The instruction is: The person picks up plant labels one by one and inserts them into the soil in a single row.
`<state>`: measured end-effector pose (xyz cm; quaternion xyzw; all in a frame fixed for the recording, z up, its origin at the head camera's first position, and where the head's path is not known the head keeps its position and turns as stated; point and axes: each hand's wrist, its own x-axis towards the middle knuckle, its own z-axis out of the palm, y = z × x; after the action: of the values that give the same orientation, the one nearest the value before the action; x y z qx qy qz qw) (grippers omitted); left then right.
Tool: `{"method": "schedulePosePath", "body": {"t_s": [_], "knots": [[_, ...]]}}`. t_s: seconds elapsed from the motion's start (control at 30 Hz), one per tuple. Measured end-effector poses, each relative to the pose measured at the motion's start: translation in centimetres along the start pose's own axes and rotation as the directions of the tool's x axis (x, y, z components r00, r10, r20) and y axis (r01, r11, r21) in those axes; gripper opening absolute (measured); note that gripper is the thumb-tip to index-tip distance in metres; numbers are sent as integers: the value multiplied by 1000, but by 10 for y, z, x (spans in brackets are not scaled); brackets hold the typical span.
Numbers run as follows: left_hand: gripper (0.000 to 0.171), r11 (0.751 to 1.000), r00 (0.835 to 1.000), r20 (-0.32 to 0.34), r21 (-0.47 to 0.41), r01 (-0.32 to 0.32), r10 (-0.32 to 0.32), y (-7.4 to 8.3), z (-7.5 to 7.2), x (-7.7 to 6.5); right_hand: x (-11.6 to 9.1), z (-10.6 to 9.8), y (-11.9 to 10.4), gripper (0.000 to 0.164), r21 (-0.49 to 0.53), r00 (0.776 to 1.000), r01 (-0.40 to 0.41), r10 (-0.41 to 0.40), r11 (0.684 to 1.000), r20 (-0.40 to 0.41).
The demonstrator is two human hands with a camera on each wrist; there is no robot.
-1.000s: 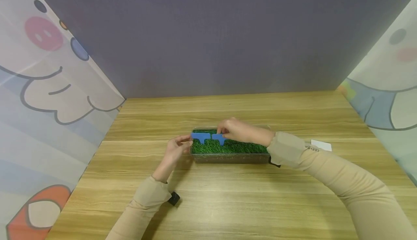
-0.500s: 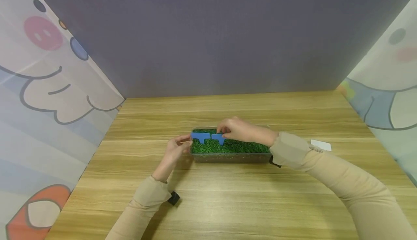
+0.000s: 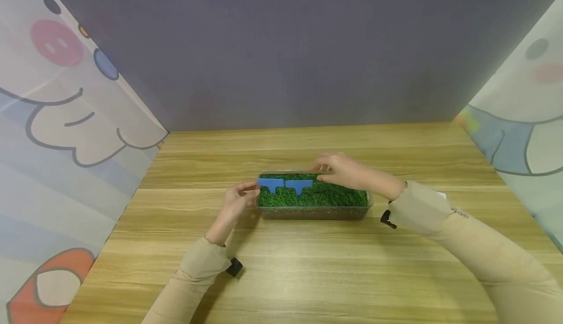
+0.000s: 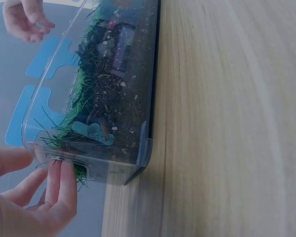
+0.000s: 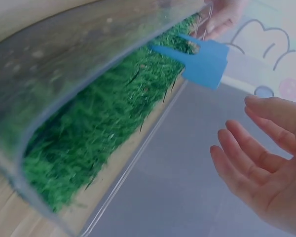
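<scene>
A clear plastic planter box [image 3: 313,213] holds dark soil and green grass [image 3: 340,197]. Two blue T-shaped plant labels stand side by side in it: a left label [image 3: 271,183] and a right label [image 3: 299,185], stems down in the grass. My left hand [image 3: 237,204] holds the box's left end, its fingertips at the slot in the end wall in the left wrist view. Above the grass, right of the labels, is my right hand [image 3: 345,171]. In the right wrist view its fingers [image 5: 246,153] are spread and relaxed, apart from the labels and holding nothing.
The box stands on a wooden table [image 3: 308,270]. A white card [image 3: 442,195] lies to the right, mostly covered by the right sleeve. A grey panel [image 3: 299,50] rises behind the table, with cartoon-printed sheets [image 3: 66,133] at the sides.
My right hand has let go of the right label and moved right and slightly away. The label stays upright in the grass. My left hand keeps its place at the box's end.
</scene>
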<state>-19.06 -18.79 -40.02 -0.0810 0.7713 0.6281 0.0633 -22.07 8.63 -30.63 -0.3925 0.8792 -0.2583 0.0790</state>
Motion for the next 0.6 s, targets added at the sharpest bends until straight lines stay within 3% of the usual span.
{"method": "schedulePosePath", "body": {"t_s": [0.27,0.6], "knots": [[32,1000,1000,-4,-6,8,-8,-1,0,0,-21,-9,18,24,45,1000,-26,26,999,-12],[31,1000,1000,-6,-4,11,-11,-1,0,1,-50,-16,39,25,75,993,-114,115,991,-9]]}}
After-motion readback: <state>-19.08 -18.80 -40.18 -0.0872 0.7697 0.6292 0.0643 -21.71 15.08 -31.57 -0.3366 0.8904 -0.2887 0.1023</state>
